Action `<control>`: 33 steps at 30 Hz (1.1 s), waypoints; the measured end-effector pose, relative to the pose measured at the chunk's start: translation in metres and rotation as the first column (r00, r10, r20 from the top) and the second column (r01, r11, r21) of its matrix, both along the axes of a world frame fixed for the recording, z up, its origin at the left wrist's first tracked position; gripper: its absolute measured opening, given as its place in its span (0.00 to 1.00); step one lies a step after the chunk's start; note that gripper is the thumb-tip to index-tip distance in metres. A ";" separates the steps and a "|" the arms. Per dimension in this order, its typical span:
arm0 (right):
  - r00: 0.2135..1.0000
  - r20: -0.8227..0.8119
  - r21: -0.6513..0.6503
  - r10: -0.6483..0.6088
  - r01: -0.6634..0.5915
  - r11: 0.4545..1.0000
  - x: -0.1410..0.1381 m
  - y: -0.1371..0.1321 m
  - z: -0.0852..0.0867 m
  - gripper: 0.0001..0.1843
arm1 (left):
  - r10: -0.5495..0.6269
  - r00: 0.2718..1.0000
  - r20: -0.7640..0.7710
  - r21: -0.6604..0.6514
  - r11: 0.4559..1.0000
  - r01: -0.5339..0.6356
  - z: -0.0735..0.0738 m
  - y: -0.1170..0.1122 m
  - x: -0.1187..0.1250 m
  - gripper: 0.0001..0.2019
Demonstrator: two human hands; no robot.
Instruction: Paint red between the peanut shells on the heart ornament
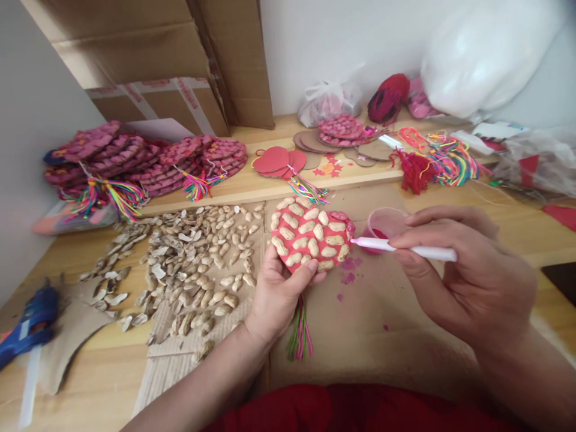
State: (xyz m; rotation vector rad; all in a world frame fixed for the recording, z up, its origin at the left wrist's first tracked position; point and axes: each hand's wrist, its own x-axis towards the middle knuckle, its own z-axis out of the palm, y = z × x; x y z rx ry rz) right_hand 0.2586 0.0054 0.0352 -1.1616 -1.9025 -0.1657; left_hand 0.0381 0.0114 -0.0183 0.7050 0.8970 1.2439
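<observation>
My left hand grips the lower edge of a red disc covered with glued-on peanuts, its thumb on the front. Most peanuts are bare tan; a couple at the right rim are painted pink. A green and pink tassel hangs below the disc. Pinched in my right hand is a white paintbrush, its pink tip at the disc's right edge, by the painted peanuts. Just behind the brush stands a clear plastic cup with magenta paint in it.
Loose peanuts and shells spread over cardboard on the left, near a blue glue gun. Stacks of pink peanut discs with tassels line the back. Red discs, bright tassels and a yarn ball lie on the raised board.
</observation>
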 end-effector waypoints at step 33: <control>0.998 0.049 0.078 -0.043 0.039 0.996 -0.003 -0.001 -0.001 0.09 | 0.006 1.000 0.009 -0.028 1.000 -0.005 0.001 0.001 0.002 0.25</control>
